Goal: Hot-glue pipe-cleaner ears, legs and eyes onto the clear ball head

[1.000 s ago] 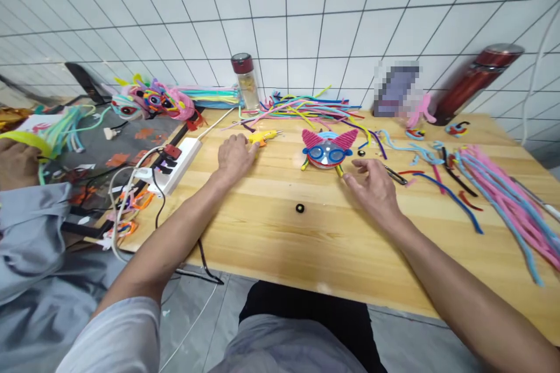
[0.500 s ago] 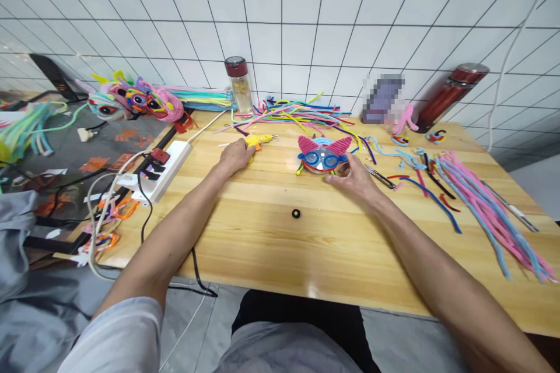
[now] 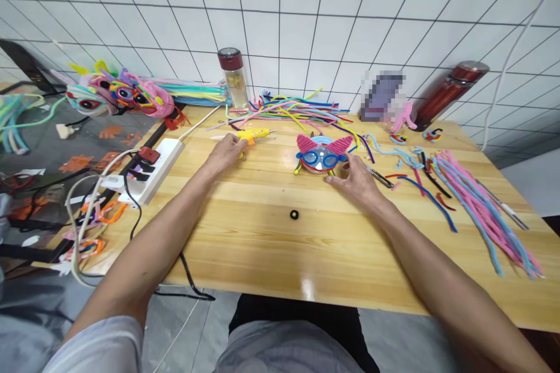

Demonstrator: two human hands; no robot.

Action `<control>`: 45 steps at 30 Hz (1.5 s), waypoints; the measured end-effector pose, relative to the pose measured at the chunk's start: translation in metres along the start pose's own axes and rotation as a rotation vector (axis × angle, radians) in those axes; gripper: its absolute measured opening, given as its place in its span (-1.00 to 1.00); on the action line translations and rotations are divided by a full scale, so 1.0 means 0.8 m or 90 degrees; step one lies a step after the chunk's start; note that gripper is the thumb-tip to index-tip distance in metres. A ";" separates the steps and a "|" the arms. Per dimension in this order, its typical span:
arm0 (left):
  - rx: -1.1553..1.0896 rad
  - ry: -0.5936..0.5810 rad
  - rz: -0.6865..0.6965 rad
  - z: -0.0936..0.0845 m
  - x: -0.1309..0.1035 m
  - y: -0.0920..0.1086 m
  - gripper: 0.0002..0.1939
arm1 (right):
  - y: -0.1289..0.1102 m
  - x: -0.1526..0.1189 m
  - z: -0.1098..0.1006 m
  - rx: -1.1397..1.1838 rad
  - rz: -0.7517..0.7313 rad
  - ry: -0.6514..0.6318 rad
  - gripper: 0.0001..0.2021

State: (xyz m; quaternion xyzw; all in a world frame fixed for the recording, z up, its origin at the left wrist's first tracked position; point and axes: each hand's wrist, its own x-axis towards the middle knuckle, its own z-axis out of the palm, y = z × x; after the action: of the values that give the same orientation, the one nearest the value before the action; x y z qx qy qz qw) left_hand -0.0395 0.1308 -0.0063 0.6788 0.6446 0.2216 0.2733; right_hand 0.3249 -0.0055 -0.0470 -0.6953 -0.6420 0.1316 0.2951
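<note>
A pipe-cleaner animal figure (image 3: 322, 142) with pink pointed ears and blue goggles (image 3: 321, 157) sits on the table. My right hand (image 3: 356, 179) curls round its right side, thumb low at the front and fingers by the goggle edge. To the left lies a yellow hot glue gun (image 3: 258, 133) with an orange trigger, its nozzle pointing right. My left hand (image 3: 225, 152) has its fingers at the gun's handle and rear; the fingertips are partly hidden. A small black ring (image 3: 294, 215) rests on the wood between my forearms.
Loose pipe cleaners (image 3: 289, 112) lie along the wall beside a glass bottle (image 3: 235, 78). Tweezers-like pliers (image 3: 380, 177) and a pink-blue bundle (image 3: 483, 210) are on the right, below a red flask (image 3: 450, 96). A power strip (image 3: 161, 169) with cables and finished heads (image 3: 126, 96) stand left.
My left hand has shifted slightly left and the glue gun's handle has swung left with it. My right hand stays at the figure. The view has turned slightly.
</note>
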 end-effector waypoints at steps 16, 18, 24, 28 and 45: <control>-0.336 -0.351 0.174 -0.003 -0.123 0.009 -0.56 | -0.035 -0.075 -0.014 -0.124 0.015 -0.008 -0.48; -0.337 -0.392 0.163 -0.001 -0.121 0.010 -0.56 | -0.045 -0.095 -0.017 -0.131 -0.038 -0.019 -0.58; -0.313 -0.389 0.164 -0.003 -0.118 0.003 -0.57 | -0.085 -0.128 0.009 -0.041 -0.174 -0.123 -0.75; -0.301 -0.351 0.181 -0.010 -0.122 0.005 -0.53 | -0.100 -0.120 0.035 -0.037 -0.185 -0.180 -0.78; -0.271 -0.349 0.162 0.008 -0.133 0.011 -0.48 | -0.068 -0.081 0.038 -0.080 -0.140 -0.067 -0.90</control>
State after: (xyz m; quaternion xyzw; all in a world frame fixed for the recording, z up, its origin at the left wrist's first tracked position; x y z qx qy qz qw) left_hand -0.0365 0.0239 0.0000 0.7156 0.3974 0.1928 0.5412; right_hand 0.2547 -0.0610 -0.0521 -0.6298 -0.7361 0.0941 0.2294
